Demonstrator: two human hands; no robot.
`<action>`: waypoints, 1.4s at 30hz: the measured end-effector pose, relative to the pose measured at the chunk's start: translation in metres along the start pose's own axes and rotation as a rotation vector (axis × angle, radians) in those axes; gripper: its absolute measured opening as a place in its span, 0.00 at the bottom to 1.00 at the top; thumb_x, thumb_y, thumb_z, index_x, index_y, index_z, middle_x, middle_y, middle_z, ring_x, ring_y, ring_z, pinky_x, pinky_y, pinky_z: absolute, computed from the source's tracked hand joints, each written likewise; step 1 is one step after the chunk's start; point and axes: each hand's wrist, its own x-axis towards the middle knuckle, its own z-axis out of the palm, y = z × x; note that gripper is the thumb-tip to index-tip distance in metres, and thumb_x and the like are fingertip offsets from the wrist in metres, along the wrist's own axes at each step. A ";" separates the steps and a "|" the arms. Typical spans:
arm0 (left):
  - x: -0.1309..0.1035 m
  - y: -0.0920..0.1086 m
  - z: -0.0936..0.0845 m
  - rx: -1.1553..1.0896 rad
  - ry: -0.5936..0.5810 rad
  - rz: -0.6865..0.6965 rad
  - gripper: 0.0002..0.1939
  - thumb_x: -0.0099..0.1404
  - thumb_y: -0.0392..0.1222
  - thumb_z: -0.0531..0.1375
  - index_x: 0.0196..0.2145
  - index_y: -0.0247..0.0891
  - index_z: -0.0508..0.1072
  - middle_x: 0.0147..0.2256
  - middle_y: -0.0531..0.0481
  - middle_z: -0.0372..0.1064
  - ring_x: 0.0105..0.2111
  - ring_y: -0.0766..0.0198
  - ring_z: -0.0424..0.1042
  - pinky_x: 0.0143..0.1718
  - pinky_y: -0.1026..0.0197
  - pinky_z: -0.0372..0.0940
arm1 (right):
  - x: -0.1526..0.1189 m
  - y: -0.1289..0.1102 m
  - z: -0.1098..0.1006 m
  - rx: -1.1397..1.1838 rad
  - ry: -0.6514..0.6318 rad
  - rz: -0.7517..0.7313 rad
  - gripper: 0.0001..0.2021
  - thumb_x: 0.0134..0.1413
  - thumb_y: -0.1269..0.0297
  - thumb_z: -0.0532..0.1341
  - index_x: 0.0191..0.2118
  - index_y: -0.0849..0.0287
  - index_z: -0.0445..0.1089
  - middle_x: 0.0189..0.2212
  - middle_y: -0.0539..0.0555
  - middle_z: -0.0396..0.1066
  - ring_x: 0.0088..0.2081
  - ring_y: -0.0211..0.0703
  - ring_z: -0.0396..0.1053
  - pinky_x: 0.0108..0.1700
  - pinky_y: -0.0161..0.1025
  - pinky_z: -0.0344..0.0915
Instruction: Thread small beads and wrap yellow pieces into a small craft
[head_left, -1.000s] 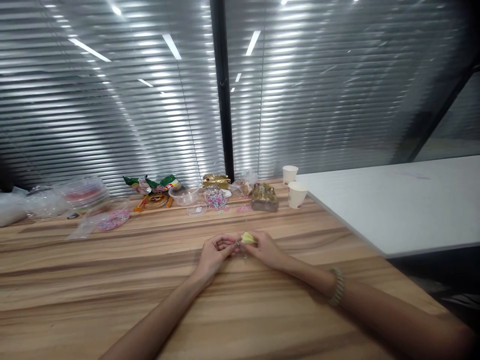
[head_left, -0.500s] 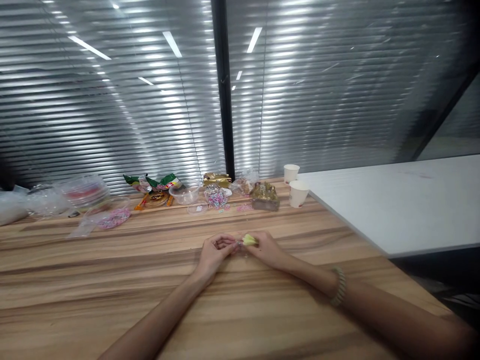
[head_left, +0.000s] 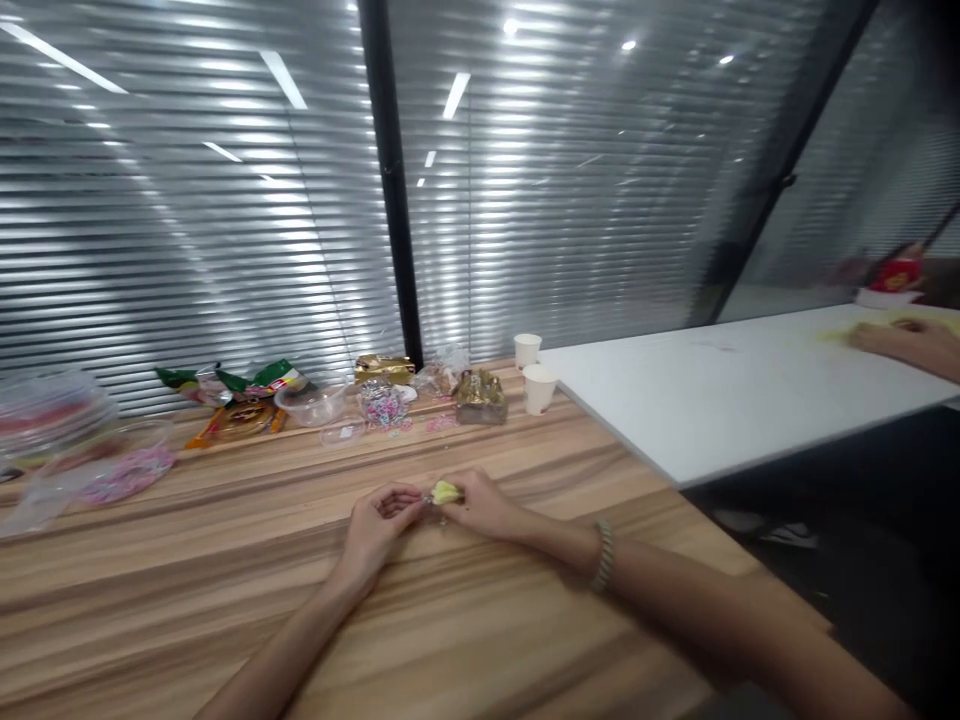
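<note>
Head view: a small yellow piece [head_left: 445,491] is pinched in the grip of the right hand [head_left: 480,505], low over the wooden table [head_left: 225,580]. The left hand [head_left: 375,522] is curled just beside the piece, fingertips pressed together at its left end. Paper cups [head_left: 538,388] sit well beyond the piece. Both wrists are best kept braced on the table, pinch kept light.

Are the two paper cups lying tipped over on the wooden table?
No, both paper cups stand upright near the white table, far from the hands.
</note>
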 end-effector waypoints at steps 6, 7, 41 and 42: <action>0.003 0.002 -0.002 0.088 -0.021 0.022 0.15 0.40 0.45 0.65 0.26 0.34 0.72 0.28 0.47 0.73 0.30 0.59 0.72 0.37 0.60 0.66 | 0.001 -0.003 -0.005 -0.017 0.011 -0.011 0.03 0.45 0.72 0.55 0.26 0.62 0.66 0.22 0.48 0.66 0.24 0.33 0.60 0.26 0.27 0.53; 0.004 0.003 -0.003 0.100 -0.020 0.027 0.16 0.39 0.46 0.65 0.26 0.34 0.72 0.28 0.47 0.73 0.31 0.58 0.72 0.37 0.60 0.66 | 0.002 -0.003 -0.005 -0.023 0.009 -0.010 0.03 0.45 0.72 0.56 0.26 0.62 0.66 0.22 0.48 0.66 0.24 0.33 0.60 0.26 0.26 0.54; -0.014 0.009 0.005 0.453 -0.276 0.393 0.09 0.61 0.42 0.48 0.34 0.36 0.63 0.30 0.50 0.64 0.29 0.67 0.62 0.32 0.65 0.59 | 0.003 0.010 0.004 0.254 0.039 0.182 0.12 0.48 0.59 0.55 0.27 0.65 0.67 0.21 0.49 0.64 0.24 0.34 0.58 0.27 0.29 0.56; -0.015 0.010 0.003 0.514 -0.265 0.403 0.10 0.62 0.43 0.46 0.35 0.36 0.62 0.30 0.50 0.64 0.29 0.67 0.62 0.32 0.65 0.59 | 0.003 0.010 0.004 0.255 0.040 0.183 0.13 0.48 0.59 0.55 0.27 0.65 0.67 0.21 0.49 0.64 0.24 0.34 0.59 0.27 0.29 0.56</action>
